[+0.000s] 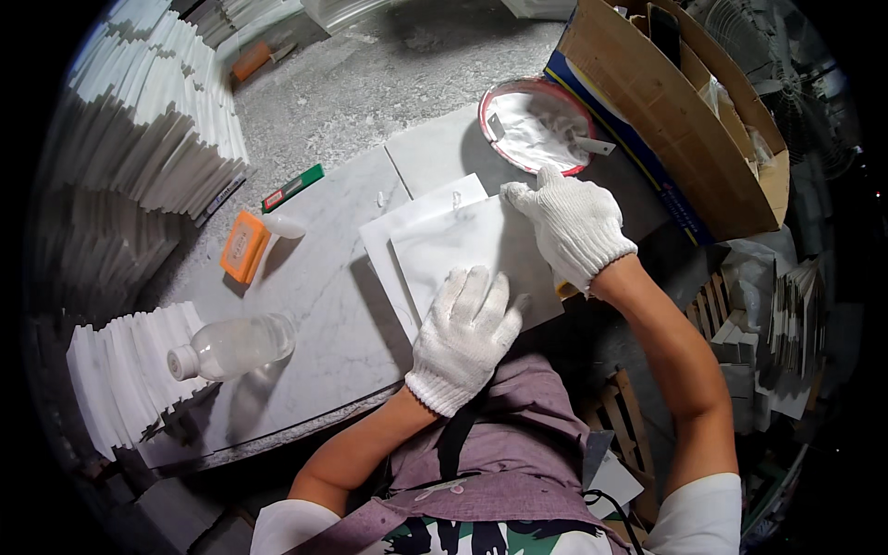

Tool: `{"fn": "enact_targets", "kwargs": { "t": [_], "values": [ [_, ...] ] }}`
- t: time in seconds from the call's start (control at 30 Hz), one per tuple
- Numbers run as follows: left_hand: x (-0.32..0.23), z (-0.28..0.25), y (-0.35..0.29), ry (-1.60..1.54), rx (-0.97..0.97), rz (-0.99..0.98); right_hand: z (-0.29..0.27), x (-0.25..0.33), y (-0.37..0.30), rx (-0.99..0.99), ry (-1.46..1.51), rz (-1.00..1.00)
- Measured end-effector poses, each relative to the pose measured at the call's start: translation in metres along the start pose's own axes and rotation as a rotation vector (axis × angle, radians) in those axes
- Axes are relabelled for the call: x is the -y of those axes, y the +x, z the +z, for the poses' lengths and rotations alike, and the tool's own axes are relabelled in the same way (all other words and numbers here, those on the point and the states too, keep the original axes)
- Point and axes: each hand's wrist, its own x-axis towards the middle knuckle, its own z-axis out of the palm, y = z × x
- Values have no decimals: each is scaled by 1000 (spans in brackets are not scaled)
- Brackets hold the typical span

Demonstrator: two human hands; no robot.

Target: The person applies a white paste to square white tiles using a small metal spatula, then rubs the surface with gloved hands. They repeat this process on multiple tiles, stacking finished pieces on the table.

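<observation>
From where I sit, the two pale slabs lie on the table (333, 222) in front of the apron, the upper slab (453, 245) set askew over the lower slab (425, 211), whose far and left margins show. My left grip (465, 326), gloved, rests spread on the near part of the upper slab, clamped on nothing. My right grip (581, 222) is at the far right corner, thumb toward the slab; I can't tell whether it pinches the edge or merely hovers. For good handling, I'd press evenly with the left palm so the slab can't skid, and guide with the right at the edge, clear of the corner, which could chip. The bucket (484, 113) of white paste, with a scraper (595, 145) in it, stands just beyond the right fingers, so I'd watch my knuckles there.
</observation>
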Motion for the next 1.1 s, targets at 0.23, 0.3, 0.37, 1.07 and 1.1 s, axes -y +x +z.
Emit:
{"fn": "enact_targets", "kwargs": {
  "t": [0.23,0.3,0.37,1.07,1.1],
  "values": [
    [0,-5,8,-45,22,-23,-12,-6,-50,8,119,-121],
    [3,-7,11,-103,27,-17,-27,-12,-72,132,170,-129],
    [4,-7,11,-123,17,-20,-49,-15,-79,334,271,-21],
    [6,-7,36,-199,88,-77,-64,-62,-111,-105,1125,486],
    [7,-5,33,-204,54,-73,-66,-61,-102,-123,1122,438]
  ]
}}
